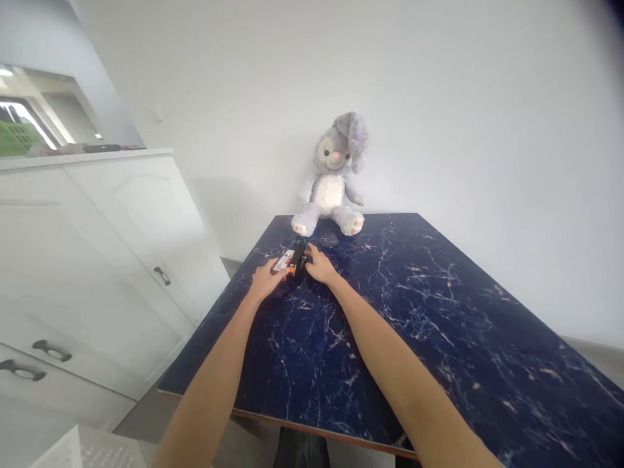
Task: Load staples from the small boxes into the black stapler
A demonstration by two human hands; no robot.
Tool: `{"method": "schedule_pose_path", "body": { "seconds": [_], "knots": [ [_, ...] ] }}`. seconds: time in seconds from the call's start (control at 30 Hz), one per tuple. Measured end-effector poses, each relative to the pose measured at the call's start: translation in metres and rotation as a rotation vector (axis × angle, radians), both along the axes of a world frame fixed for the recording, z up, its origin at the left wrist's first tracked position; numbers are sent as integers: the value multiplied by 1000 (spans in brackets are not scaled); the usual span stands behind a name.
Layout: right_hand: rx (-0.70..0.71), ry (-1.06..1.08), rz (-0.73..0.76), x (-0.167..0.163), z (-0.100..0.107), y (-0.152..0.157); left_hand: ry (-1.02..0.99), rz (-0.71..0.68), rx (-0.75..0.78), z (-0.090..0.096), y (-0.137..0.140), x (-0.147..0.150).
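Note:
Out on the dark blue marbled table (414, 292), my left hand (266, 279) is closed on a small box (284, 260) with a white, red and orange label. Against the box's right side is a black object (298, 259); its kind is too small to make out, and I cannot tell whether it is part of the box. My right hand (320, 266) has its thumb and fingers curled round the right side of that black object. Its fingertips are partly hidden there.
A grey-purple plush rabbit (331, 179) sits at the table's far edge against the white wall (463, 117). To the left stands a white cabinet (97, 247) with dark handles. Below the table's near left corner is a white box-like thing (92, 448).

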State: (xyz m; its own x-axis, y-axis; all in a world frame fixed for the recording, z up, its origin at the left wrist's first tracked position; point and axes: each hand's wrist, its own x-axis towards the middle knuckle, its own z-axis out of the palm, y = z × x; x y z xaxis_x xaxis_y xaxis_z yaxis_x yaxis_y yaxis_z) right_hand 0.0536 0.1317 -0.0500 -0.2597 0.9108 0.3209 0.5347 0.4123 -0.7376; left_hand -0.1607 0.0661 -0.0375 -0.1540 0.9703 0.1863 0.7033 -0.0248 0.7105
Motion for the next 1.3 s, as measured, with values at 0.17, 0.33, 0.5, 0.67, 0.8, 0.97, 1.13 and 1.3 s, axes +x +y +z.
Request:
{"method": "schedule_pose_path", "body": {
  "seconds": [0.17,0.33,0.5,0.67,0.8,0.97,1.13,1.3],
  "knots": [
    [-68,153,-268,10,0,-4,-5,-44,-34,1,-1,-3],
    [-72,300,-579,23,-1,-7,148,9,-63,2,-4,3],
    [-34,379,-614,23,0,-8,126,-23,-61,2,-1,1],
    [15,369,-700,24,-1,-6,122,-22,-43,1,-1,0],
    [71,171,-487,21,-2,-8,165,20,-48,3,-2,5],
    [203,-166,-477,16,-2,-19,166,39,72,3,-6,7],
    [335,-262,-484,19,1,-29,-38,181,203,-2,-5,3],
    [193,-105,-561,27,3,-23,-471,132,252,2,-2,7]
  ]
}}
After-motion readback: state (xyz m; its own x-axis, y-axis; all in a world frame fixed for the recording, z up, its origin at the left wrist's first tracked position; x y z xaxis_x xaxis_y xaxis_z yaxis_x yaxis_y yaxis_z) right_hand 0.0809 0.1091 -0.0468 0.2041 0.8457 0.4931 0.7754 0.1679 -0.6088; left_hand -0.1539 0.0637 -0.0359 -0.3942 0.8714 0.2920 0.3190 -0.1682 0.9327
